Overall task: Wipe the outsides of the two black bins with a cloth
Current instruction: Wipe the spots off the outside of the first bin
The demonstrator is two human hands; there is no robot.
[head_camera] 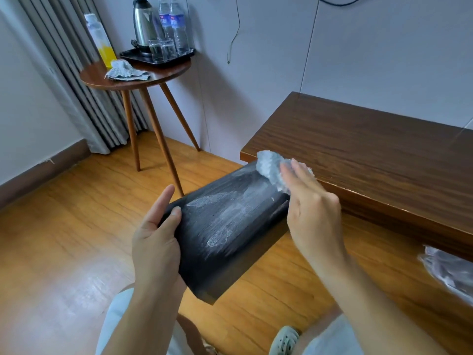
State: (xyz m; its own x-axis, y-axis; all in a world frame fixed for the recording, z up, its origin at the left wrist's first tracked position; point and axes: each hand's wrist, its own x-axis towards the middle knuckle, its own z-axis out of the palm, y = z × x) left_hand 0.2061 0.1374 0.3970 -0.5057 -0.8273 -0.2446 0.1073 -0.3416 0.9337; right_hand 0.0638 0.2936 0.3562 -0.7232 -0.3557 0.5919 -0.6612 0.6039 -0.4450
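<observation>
Both hands, the left point(156, 242) and the right point(311, 213), are bare, with no rings, watch or gloves, and the forearms carry no sleeves. Pale, light-coloured trousers point(115, 321) cover the legs. One foot wears a pale grey-green perforated clog point(284, 340)

A black bin point(225, 226) lies tilted on its side between both hands, streaked with damp smears. A crumpled white cloth point(271, 167) rests on its far end under the right hand's point(311, 211) fingers.
</observation>
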